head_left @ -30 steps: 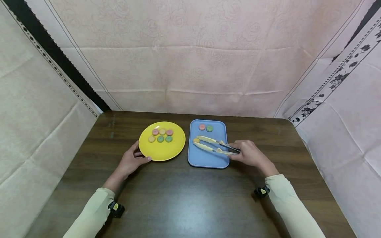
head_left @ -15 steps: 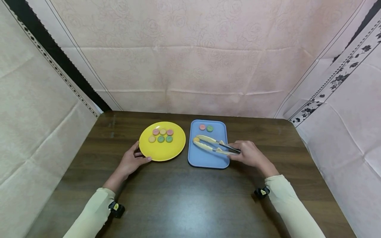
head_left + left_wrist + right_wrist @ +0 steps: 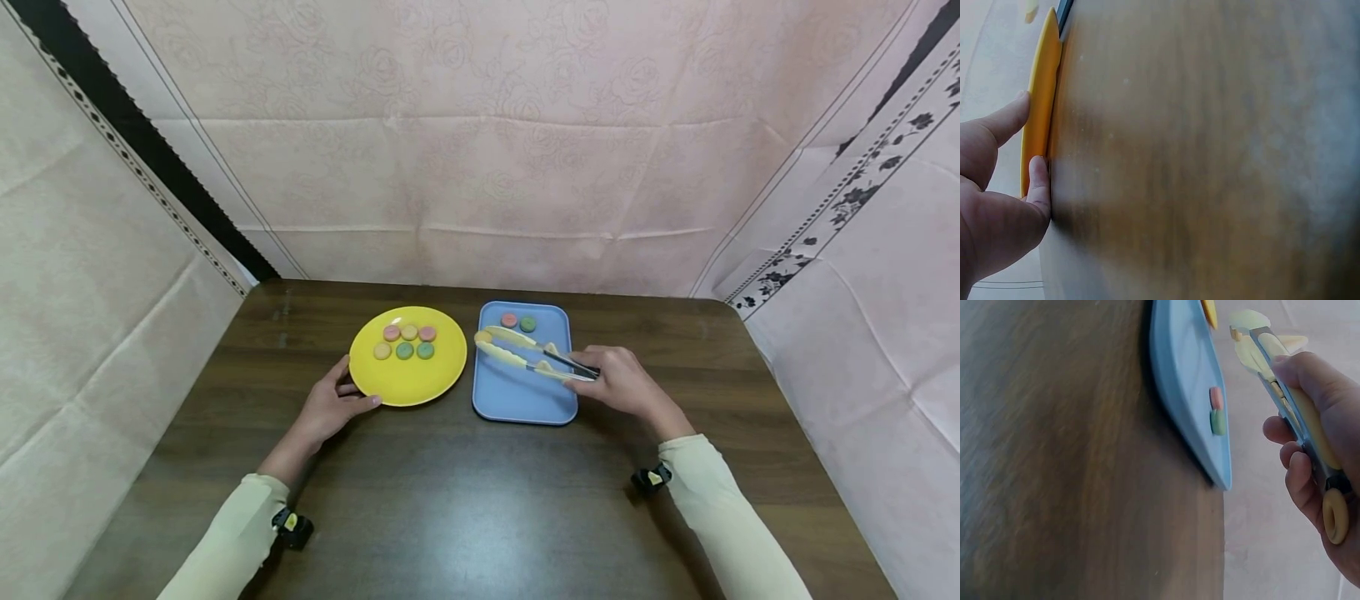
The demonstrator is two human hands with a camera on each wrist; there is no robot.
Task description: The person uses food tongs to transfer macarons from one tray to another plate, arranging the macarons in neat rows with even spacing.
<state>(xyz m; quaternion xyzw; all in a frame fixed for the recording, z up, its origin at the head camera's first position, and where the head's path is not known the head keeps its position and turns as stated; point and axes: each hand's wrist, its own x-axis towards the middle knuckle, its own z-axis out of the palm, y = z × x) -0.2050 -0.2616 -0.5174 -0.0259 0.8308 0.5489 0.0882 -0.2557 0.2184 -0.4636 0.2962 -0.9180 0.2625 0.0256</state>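
My left hand [image 3: 330, 406] holds the rim of a round yellow plate [image 3: 408, 390], thumb at the near edge and fingers at the left side. On the plate lie several small round macaron-like sweets [image 3: 405, 350] in pink, yellow and green, in two rows. My right hand [image 3: 618, 379] grips tongs [image 3: 555, 358] with pale yellow tips, held above the blue tray [image 3: 525, 408]. Between the tips is a yellow macaron-like sweet [image 3: 483, 337], over the tray's left edge. In the right wrist view, fingers and thumb wrap the tongs' handles [image 3: 1310, 428].
A pink sweet [image 3: 509, 320] and a green sweet [image 3: 528, 323] lie at the back of the blue tray. Plate and tray stand side by side with a narrow gap on the brown wooden table [image 3: 450, 500]. Pale cloth [image 3: 465, 192] hangs behind the table.
The tongs have risen and moved left with the yellow sweet between their tips, off the tray's surface. My left hand and the plate have stayed in place.
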